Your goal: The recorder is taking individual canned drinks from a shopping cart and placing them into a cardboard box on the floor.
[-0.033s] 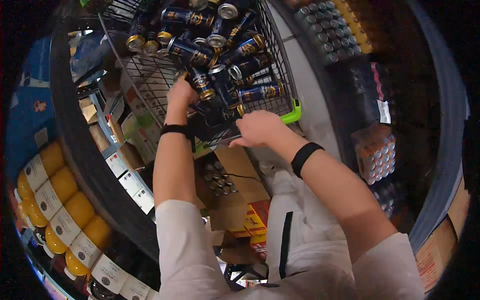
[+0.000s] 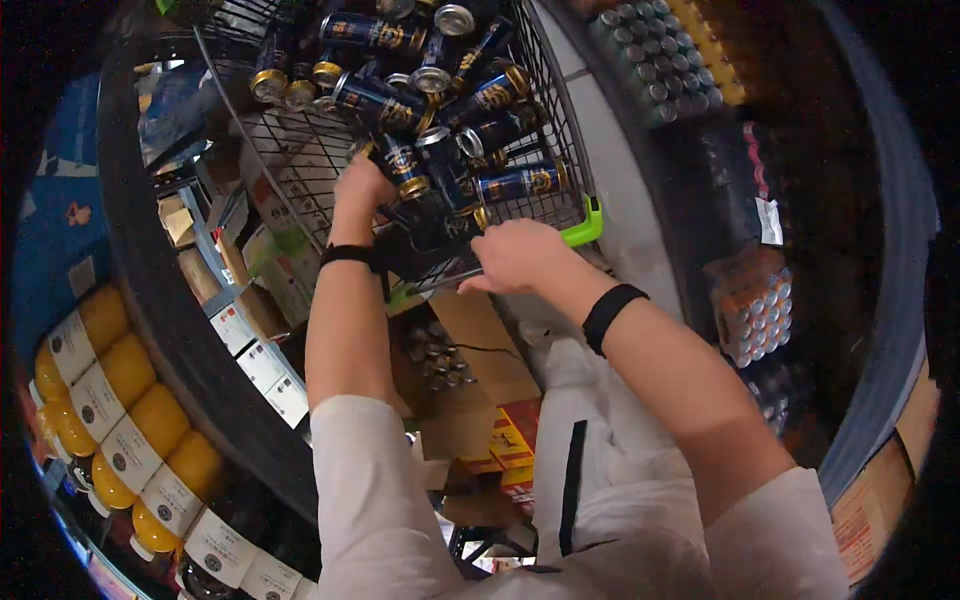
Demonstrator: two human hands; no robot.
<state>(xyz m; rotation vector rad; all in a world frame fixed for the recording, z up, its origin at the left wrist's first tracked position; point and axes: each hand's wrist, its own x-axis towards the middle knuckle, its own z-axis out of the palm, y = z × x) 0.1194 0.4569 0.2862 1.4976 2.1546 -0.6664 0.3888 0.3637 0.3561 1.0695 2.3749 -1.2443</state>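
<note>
My left hand [image 2: 364, 186] reaches into a wire shopping cart [image 2: 300, 165], its fingers closed around the end of a drink can [image 2: 362, 150]; the rest of that can is mostly hidden. Right beside those fingers leans another dark blue can [image 2: 404, 165] with gold trim. Several more such cans lie jumbled in the cart, among them one near the handle [image 2: 520, 182]. My right hand [image 2: 515, 257] is closed over the cart's handle bar, next to its bright green end piece [image 2: 587, 225]. Both wrists wear black bands.
Below the handle sits an open cardboard box [image 2: 485, 355] with several cans inside. Red and yellow boxes [image 2: 515, 440] are stacked nearer me. Large bottles of orange drink [image 2: 130, 375] line the left side. Shrink-wrapped can packs [image 2: 755, 320] stand at the right.
</note>
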